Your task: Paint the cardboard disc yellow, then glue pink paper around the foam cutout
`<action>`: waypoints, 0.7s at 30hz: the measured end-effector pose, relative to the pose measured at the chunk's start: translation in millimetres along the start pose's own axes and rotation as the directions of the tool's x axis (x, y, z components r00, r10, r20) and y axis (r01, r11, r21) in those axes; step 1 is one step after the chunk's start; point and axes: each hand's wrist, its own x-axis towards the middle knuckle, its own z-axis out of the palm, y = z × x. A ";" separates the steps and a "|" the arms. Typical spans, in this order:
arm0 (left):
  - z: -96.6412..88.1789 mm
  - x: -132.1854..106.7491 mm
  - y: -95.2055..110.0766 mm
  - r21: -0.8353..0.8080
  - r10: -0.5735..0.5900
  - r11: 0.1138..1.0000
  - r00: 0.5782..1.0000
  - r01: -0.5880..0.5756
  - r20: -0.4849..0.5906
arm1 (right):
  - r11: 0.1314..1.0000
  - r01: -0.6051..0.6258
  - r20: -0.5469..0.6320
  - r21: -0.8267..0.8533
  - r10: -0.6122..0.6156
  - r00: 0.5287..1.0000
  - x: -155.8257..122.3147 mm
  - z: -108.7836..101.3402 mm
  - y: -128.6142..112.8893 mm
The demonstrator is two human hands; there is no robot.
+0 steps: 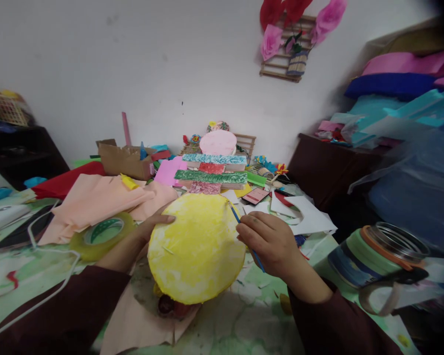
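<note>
A round disc (196,251) painted yellow, with paler streaks, stands tilted in front of me. My left hand (157,224) grips its upper left edge, thumb on the painted face and the other fingers hidden behind. My right hand (270,241) is closed round a thin blue paintbrush (258,260), whose tip meets the disc's upper right edge. Behind the disc are a red painted strip (204,187), a green one (210,176), a smaller red one (212,168), a blue-white one (214,159) and a pink disc (218,143). Small paint pots (166,304) show partly beneath the yellow disc.
A roll of clear tape (128,239) and peach paper (92,199) lie left, near a cardboard box (124,160). White paper scraps (311,214) and a phone (255,196) lie right. An uncapped green flask (370,254) stands at far right. A white cable (72,268) crosses the left side.
</note>
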 end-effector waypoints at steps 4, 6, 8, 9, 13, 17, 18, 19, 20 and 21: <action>-1.2 1.1 -0.5 -0.011 0.021 1.000 0.999 -0.020 0.029 | 1.000 -0.003 0.008 0.016 0.003 1.000 -1.1 1.3 0.9; -3.2 2.3 -0.8 -0.012 0.031 0.999 0.999 -0.031 0.040 | 1.000 -0.006 0.005 0.015 0.005 1.000 -1.3 1.1 1.6; -6.1 4.0 -1.6 -0.015 0.043 0.999 0.997 -0.042 0.062 | 1.000 -0.007 0.011 0.018 0.007 1.000 -1.3 0.0 2.4; -7.8 4.9 -2.2 -0.016 0.049 0.999 0.996 -0.048 0.072 | 1.000 -0.008 0.014 0.019 0.008 1.000 -1.2 -0.9 2.8; -12.7 7.4 -4.6 -0.019 0.043 0.999 0.996 -0.041 0.081 | 0.999 -0.015 -0.024 0.028 0.016 1.000 -0.3 -5.2 3.5; -13.4 7.4 -4.8 -0.006 0.020 1.000 0.996 -0.020 0.083 | 0.999 -0.001 -0.039 0.035 0.002 0.999 0.2 -4.3 1.6; -13.4 7.5 -4.7 -0.002 0.022 1.000 0.996 -0.021 0.089 | 0.999 0.007 -0.026 0.031 -0.006 1.000 -0.1 -2.7 1.0; -13.7 7.8 -4.8 0.001 0.023 1.000 0.995 -0.023 0.097 | 1.000 0.013 -0.009 0.027 -0.013 1.000 -0.6 -0.8 0.6; -14.1 8.1 -4.9 0.002 0.028 1.000 0.994 -0.028 0.104 | 1.000 0.015 0.009 0.023 -0.015 1.000 -1.3 1.1 0.4; -14.7 8.5 -5.1 -0.001 0.035 0.999 0.993 -0.036 0.109 | 1.000 0.014 0.024 0.020 -0.015 1.000 -2.0 2.7 0.6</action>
